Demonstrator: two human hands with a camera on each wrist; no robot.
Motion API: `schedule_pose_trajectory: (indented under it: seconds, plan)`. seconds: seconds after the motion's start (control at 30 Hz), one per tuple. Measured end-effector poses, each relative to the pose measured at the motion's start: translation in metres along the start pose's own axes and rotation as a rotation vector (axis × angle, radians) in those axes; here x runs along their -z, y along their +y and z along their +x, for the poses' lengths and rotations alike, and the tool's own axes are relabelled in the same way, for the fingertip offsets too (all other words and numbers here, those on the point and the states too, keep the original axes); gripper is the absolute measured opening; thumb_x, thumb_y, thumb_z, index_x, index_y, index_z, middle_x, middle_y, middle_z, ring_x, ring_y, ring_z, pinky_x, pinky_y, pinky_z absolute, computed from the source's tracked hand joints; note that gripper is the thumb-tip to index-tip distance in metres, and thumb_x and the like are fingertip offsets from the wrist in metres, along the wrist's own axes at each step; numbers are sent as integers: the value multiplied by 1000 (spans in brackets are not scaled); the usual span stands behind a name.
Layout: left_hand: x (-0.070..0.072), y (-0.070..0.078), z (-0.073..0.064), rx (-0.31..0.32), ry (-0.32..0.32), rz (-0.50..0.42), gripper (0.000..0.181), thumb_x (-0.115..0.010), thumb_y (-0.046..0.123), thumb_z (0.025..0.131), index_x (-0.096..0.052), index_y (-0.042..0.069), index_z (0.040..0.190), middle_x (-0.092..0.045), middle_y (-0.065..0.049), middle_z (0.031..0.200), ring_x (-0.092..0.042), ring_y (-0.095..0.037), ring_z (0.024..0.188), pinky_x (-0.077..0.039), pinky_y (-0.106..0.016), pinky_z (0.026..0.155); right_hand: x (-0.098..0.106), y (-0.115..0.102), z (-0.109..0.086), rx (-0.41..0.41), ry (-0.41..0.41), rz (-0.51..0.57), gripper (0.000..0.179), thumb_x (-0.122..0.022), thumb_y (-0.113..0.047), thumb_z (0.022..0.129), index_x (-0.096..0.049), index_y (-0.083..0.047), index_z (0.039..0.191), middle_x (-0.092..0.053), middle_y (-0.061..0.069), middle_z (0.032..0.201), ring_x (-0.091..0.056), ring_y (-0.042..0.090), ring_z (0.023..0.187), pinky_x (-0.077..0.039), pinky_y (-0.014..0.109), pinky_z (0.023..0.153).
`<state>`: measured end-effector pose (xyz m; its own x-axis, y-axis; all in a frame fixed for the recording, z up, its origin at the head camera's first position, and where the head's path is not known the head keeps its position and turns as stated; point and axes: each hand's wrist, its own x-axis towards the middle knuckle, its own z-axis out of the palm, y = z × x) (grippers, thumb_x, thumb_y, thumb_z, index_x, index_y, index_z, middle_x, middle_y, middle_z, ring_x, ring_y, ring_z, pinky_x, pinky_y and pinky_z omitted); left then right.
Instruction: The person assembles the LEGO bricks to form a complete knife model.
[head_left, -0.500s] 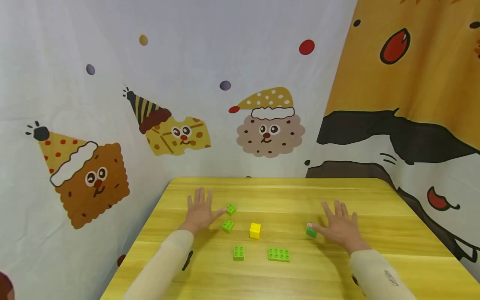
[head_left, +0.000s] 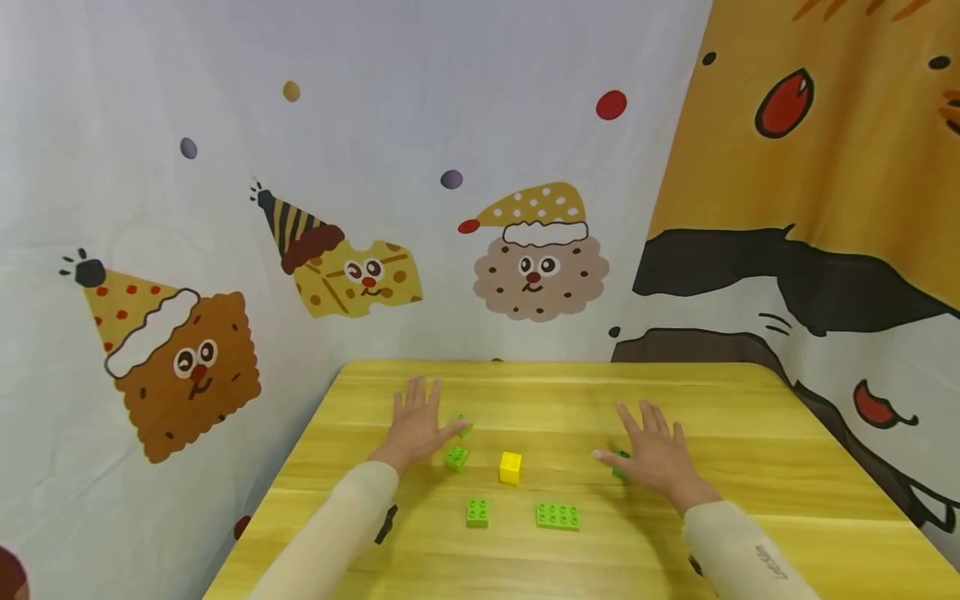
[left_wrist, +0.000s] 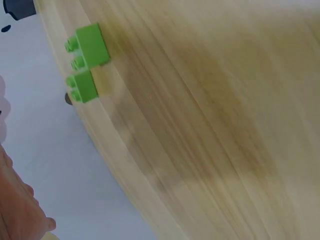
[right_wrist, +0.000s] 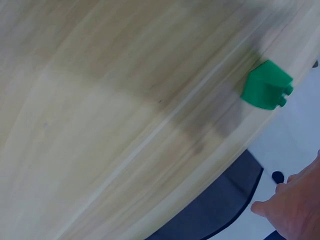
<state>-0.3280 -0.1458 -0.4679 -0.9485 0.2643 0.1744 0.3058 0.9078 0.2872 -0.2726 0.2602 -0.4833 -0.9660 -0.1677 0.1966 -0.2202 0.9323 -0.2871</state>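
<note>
My left hand (head_left: 416,427) hovers over the left half of the table, fingers spread and holding nothing. Its thumb overlaps a small light green toy brick (head_left: 467,432) in the head view. Just nearer lies a second light green brick (head_left: 456,458). My right hand (head_left: 657,454), also spread and without anything in its grasp, hangs over the right half. Beneath its thumb, a dark green brick (head_left: 619,472) is partly hidden; the right wrist view shows that brick (right_wrist: 266,86) whole, with studs on one side. Between the hands stands a yellow block (head_left: 510,468).
Closer to me lie a light green four-stud brick (head_left: 477,513) and a longer light green brick (head_left: 557,517). The wooden table (head_left: 540,392) ends at the back against a white curtain (head_left: 360,125) printed with cartoon figures.
Both hands have shifted inward, the left to the right and the right to the left. Their thumbs now cover more of the far light green and dark green bricks. The head view has tilted slightly up.
</note>
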Motion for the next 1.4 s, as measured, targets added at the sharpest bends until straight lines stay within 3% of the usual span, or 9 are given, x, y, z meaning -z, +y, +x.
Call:
schedule_pose_trajectory:
  seconds: [0.3, 0.57, 1.0, 1.4]
  plan:
    - [-5, 14, 4, -34, -17, -65, 99, -52, 70, 91, -16, 9, 160, -4, -20, 163, 0, -35, 150, -5, -56, 117, -5, -14, 1, 48, -1, 43, 102, -53, -76, 85, -29, -6, 156, -15, 32, 157, -12, 49, 144, -6, 74, 107]
    - [-8, 24, 0, -55, -35, -177, 98, -49, 73, 90, -17, 13, 160, -9, -19, 163, -10, -38, 149, -14, -58, 116, -11, -21, 0, 68, 12, 71, 99, -61, -69, 86, -31, -6, 155, -17, 33, 156, -19, 53, 141, -15, 71, 107]
    - [-9, 37, -1, -32, -96, -435, 91, -58, 63, 92, -21, 15, 159, -22, -14, 161, -21, -36, 146, -24, -59, 113, -14, -35, -3, 76, -6, 214, 93, -62, -64, 88, -29, -11, 157, -19, 27, 158, -24, 53, 140, -25, 71, 104]
    - [-19, 44, -1, -33, -130, -567, 91, -69, 57, 87, -28, 16, 157, -29, -11, 159, -26, -36, 145, -26, -59, 112, -18, -38, -5, 43, -45, 288, 87, -67, -52, 91, -28, -12, 157, -20, 26, 159, -25, 53, 139, -27, 72, 102]
